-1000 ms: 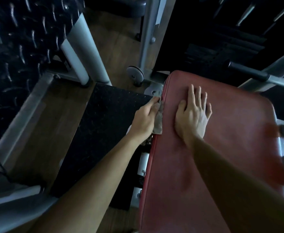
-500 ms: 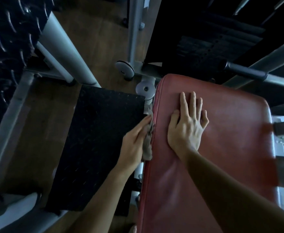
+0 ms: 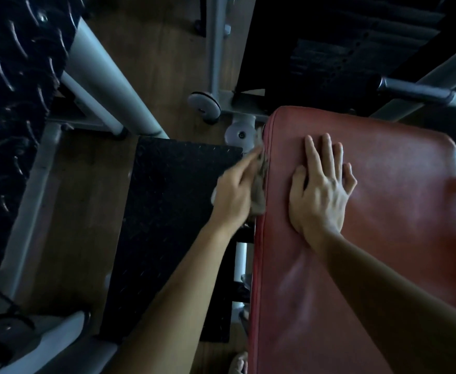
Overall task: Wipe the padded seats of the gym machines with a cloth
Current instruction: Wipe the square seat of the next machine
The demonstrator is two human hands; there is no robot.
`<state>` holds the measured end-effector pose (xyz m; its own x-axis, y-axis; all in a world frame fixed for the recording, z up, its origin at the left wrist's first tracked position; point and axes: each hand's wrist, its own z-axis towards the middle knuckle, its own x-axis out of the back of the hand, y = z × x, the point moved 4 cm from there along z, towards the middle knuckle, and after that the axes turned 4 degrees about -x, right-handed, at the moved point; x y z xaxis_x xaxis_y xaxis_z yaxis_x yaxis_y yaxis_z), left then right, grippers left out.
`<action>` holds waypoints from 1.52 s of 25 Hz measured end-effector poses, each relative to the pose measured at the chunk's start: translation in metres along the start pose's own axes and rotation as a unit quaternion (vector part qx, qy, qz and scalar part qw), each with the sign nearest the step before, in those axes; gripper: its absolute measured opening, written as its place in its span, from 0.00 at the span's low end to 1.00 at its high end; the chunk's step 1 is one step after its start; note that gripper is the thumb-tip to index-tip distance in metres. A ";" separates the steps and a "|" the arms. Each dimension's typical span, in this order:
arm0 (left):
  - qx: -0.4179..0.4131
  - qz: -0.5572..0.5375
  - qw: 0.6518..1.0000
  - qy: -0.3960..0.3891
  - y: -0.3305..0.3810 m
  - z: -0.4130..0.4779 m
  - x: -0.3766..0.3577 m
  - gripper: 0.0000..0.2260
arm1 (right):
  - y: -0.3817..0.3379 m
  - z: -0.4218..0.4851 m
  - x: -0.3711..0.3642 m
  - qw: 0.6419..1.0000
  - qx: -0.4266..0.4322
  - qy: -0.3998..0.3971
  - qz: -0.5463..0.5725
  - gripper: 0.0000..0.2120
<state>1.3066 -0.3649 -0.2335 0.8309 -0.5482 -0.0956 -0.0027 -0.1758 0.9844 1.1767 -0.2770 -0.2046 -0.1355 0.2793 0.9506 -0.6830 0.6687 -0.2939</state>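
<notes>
Seat: We look down on a red padded seat (image 3: 370, 252) that fills the right half of the view. Its top faces us and a seam runs along its left edge.
Cloth: A small greyish cloth (image 3: 260, 193) lies against the seat's left side face, toward the far corner. It is trapped between that side and our left hand, and its upper end reaches almost to the corner.
Left hand: Our left hand (image 3: 233, 197) presses the cloth against the side of the pad. The fingers are stretched out along the cloth rather than curled round it. The hand is blurred and we cannot see the thumb.
Right hand: Our right hand (image 3: 320, 193) lies palm down on top of the seat, near its left edge. Its fingers are straight and a little spread, and it holds nothing.
Forearms: Both are bare and come in from the bottom edge, the left one crossing over the mat and the right one over the pad.
Mat: A black rubber mat (image 3: 167, 233) lies on the wooden floor (image 3: 83, 211), just left of the seat and beneath our left hand.
Frame: Grey metal tubes (image 3: 105, 76) slant across the upper left. A round grey foot (image 3: 204, 103) stands on the floor beyond the seat's far corner.
Handle: A bar with a dark grip (image 3: 413, 90) juts out past the seat's far right edge.
Far left: A dark tread-patterned surface (image 3: 10, 90) fills that side.
Light: The scene is dim, and we cannot make out the dark machine parts at the top.
</notes>
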 end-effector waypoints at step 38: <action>0.025 -0.007 0.998 0.062 -0.004 0.002 -0.012 0.18 | 0.003 0.002 -0.003 1.000 -0.004 -0.001 -0.008 0.27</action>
<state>1.2956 -0.3588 -0.2369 0.8937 -0.4402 -0.0865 -0.0164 -0.2247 0.9743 1.1742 -0.2773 -0.2081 -0.1267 0.2666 0.9554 -0.6790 0.6789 -0.2795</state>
